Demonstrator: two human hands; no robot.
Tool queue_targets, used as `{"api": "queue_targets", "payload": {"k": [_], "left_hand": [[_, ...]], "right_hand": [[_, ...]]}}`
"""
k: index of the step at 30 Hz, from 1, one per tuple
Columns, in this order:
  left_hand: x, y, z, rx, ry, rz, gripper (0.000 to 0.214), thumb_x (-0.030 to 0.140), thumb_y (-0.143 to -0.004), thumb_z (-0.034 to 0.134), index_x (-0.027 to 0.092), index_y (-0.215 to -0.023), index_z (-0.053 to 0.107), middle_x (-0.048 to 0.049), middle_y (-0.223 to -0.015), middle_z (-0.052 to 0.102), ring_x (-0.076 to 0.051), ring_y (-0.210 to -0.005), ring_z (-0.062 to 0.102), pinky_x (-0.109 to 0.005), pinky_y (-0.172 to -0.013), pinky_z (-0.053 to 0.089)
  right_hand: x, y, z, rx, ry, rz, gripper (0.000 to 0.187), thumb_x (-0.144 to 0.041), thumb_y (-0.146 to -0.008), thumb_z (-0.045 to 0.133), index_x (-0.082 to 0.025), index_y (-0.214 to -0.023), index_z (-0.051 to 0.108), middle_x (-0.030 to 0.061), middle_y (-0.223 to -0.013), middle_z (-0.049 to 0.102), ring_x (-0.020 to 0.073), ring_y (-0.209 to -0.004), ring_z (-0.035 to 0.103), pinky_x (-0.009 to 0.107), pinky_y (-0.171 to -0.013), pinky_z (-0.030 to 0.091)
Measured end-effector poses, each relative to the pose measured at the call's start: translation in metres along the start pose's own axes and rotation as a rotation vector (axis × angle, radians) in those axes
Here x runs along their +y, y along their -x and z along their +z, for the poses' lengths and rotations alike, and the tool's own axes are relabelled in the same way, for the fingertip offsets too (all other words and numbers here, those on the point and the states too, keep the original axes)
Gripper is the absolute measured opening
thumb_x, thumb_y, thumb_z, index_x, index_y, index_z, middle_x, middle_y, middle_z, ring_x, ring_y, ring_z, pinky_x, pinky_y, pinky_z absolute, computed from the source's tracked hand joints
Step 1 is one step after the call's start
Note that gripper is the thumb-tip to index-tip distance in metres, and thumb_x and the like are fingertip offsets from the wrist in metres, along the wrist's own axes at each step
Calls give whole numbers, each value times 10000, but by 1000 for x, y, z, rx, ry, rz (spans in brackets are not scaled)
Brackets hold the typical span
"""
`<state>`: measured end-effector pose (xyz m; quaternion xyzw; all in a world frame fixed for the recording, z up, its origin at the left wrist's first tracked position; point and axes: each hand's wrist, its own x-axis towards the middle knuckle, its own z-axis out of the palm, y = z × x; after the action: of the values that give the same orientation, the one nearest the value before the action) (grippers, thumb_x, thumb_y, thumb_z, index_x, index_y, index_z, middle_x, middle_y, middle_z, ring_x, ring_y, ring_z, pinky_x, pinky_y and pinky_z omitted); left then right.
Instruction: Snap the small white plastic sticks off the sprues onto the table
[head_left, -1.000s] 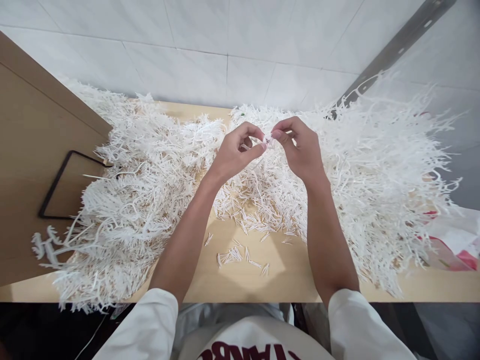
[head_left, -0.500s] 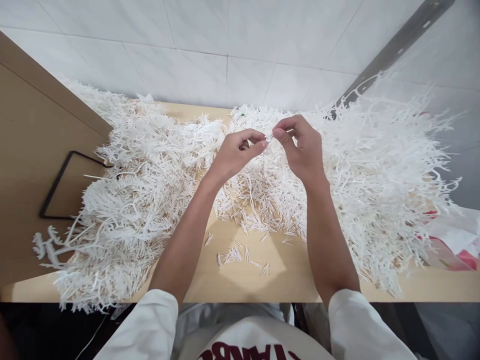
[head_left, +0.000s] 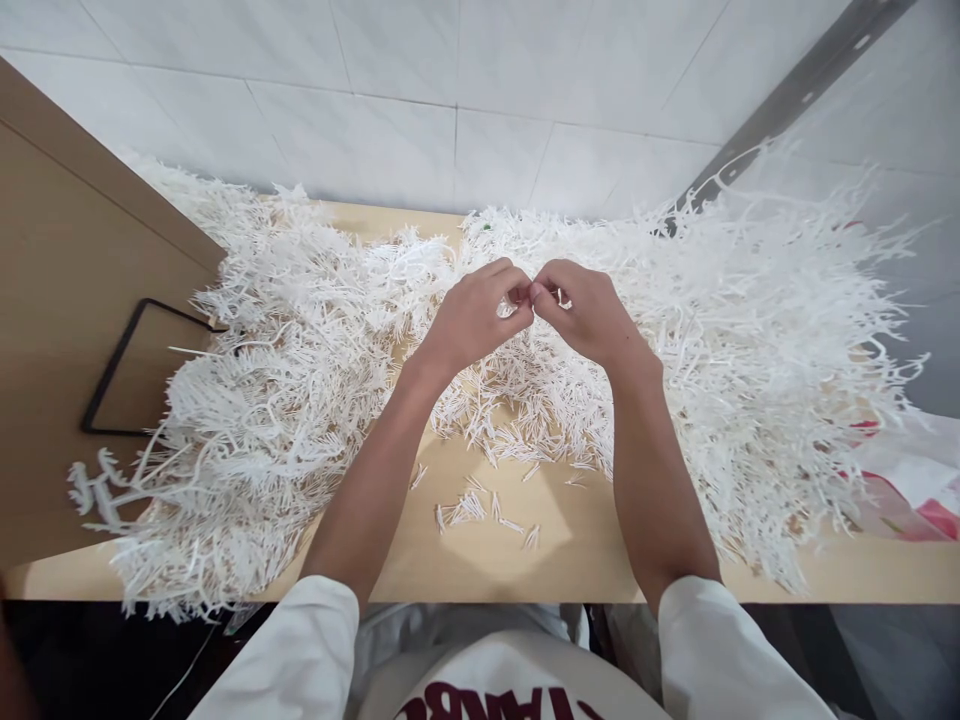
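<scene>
My left hand (head_left: pixel 484 310) and my right hand (head_left: pixel 581 305) meet fingertip to fingertip above the middle of the table. Both are closed in a pinch, thumb against forefinger. Whatever sits between the fingertips is too small and covered to make out. Beneath them spreads a central heap of short white branched plastic pieces (head_left: pixel 555 400). To the left lies a big tangled pile of white branching plastic strands (head_left: pixel 300 300), and a taller pile of similar strands (head_left: pixel 765 370) stands to the right.
Several loose white bits (head_left: pixel 469 508) lie on the bare wood near the front of the table (head_left: pixel 495 570). A brown box-like panel (head_left: pixel 67 300) with a black metal loop (head_left: pixel 112 370) borders the left. Pink-and-white plastic (head_left: pixel 911 490) lies at right; a tiled wall (head_left: pixel 390 130) closes the back.
My two hands have come together, closing the small gap between their fingertips. The right hand has lowered and turned inward. The piles look the same.
</scene>
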<state>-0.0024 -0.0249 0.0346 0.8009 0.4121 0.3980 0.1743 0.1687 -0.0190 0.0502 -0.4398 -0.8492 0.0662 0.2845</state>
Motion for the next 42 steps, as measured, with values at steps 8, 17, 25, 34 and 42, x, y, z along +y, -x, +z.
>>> {"api": "queue_targets", "payload": {"k": [8, 17, 25, 34, 42], "left_hand": [[0, 2, 2, -27, -281, -59, 100, 210, -842, 509, 188, -762, 565, -29, -816, 613, -139, -700, 513, -274, -620, 320], [-2, 3, 25, 63, -297, -132, 164, 212, -874, 452, 176, -747, 550, -64, -749, 577, -165, -652, 534, -313, -629, 319], [-51, 5, 7, 221, -187, -313, 264, 167, -799, 488, 182, -546, 411, 9, -549, 448, -94, -528, 329, -279, -548, 254], [-23, 0, -10, 20, 83, -55, 161, 284, -855, 544, 187, -739, 600, 12, -725, 598, -82, -670, 504, -218, -625, 381], [-23, 0, -4, -87, 77, -2, 267, 316, -928, 453, 188, -734, 584, -4, -753, 566, -108, -704, 504, -261, -649, 380]], "right_hand": [[-6, -2, 9, -4, 155, 59, 254, -111, -797, 447, -216, -635, 282, -12, -624, 424, 129, -618, 359, 292, -568, 262], [-1, -4, 18, 21, 142, 69, 266, -118, -787, 456, -216, -633, 262, -17, -596, 388, 123, -583, 332, 297, -544, 243], [-49, 5, -9, 221, -177, -77, 270, -307, -918, 404, -218, -667, 446, -27, -613, 483, 93, -562, 438, 265, -561, 377], [-10, -3, 4, 130, -176, 26, 335, -482, -930, 428, -288, -1153, 587, 40, -1186, 623, 188, -1013, 586, 363, -831, 485], [-4, -1, 14, -20, -16, -3, 387, -476, -976, 273, -236, -898, 565, 33, -864, 613, 169, -834, 533, 338, -773, 401]]}}
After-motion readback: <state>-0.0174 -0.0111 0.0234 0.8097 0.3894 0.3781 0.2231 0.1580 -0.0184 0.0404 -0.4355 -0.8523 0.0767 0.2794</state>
